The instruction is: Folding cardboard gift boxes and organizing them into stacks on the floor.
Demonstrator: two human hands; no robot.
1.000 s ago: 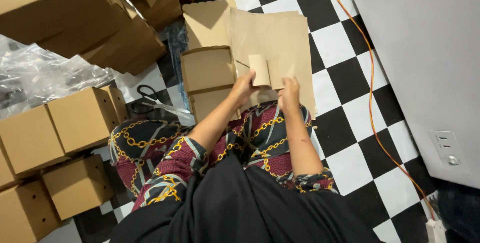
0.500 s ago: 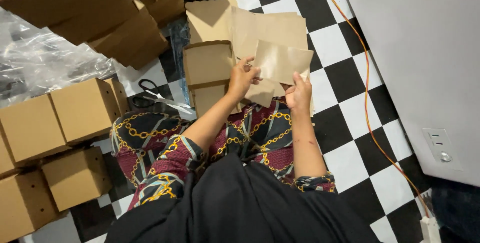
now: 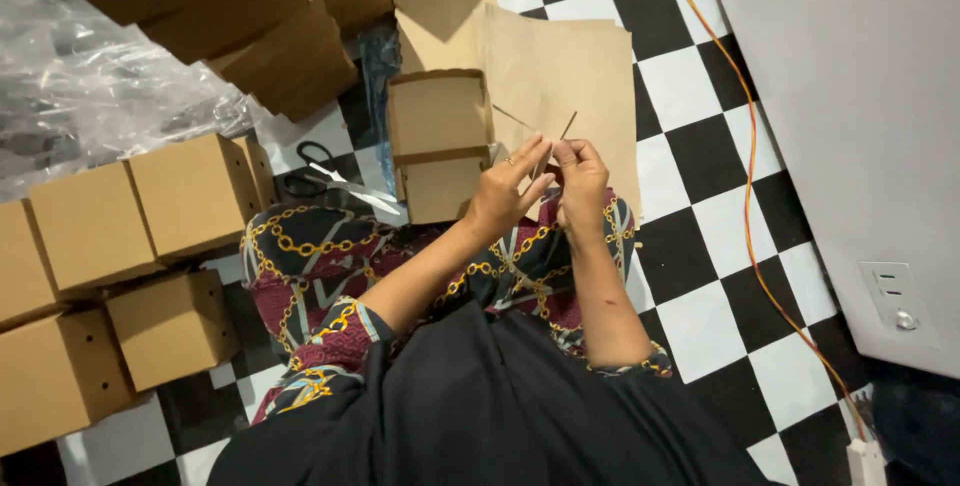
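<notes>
I sit on a black-and-white checkered floor with patterned trousers over my knees. My left hand [image 3: 505, 191] and my right hand [image 3: 578, 174] meet in front of me and pinch a thin flat cardboard piece [image 3: 555, 141], seen edge-on between the fingers. Just beyond my hands lies a stack of flat cardboard sheets [image 3: 560, 66]. Two small part-folded cardboard boxes [image 3: 438, 141] lie to the left of my hands.
Several assembled cardboard boxes [image 3: 190, 191] stand at my left, with more piled at the top left. Black-handled scissors [image 3: 315, 181] lie on the floor near my left knee. Crumpled clear plastic [image 3: 90, 86] lies at left. An orange cable [image 3: 745, 186] runs along a grey wall [image 3: 850, 96].
The cardboard piece, held flat and facing me before, is now turned edge-on between my hands. My hands have come closer together.
</notes>
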